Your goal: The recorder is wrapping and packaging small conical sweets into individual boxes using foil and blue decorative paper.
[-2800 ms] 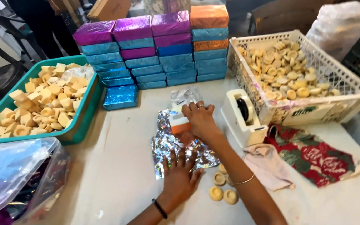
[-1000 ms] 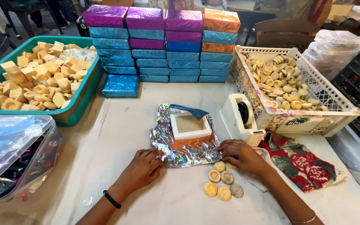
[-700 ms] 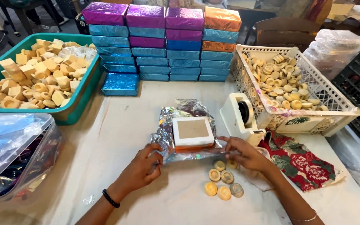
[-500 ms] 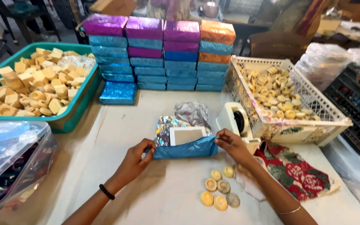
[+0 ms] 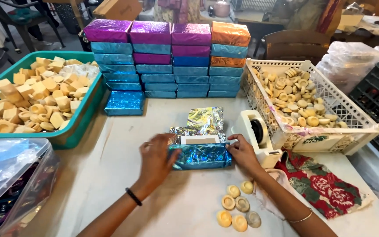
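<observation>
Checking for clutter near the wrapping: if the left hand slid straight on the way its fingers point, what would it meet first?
Probably the right hand, which holds the far end of the blue foil-wrapped box that the left hand already grips.

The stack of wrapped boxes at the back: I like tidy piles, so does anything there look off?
Mostly tidy. One blue box sits on the table in front of the stack's left end, outside the columns. The right column mixes orange boxes among blue and purple.

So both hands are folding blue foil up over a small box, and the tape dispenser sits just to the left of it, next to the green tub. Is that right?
Not quite. The head view shows the white tape dispenser to the right of the box, beside the white basket, not by the green tub. The rest holds: the left hand and right hand fold blue foil over it.
</observation>
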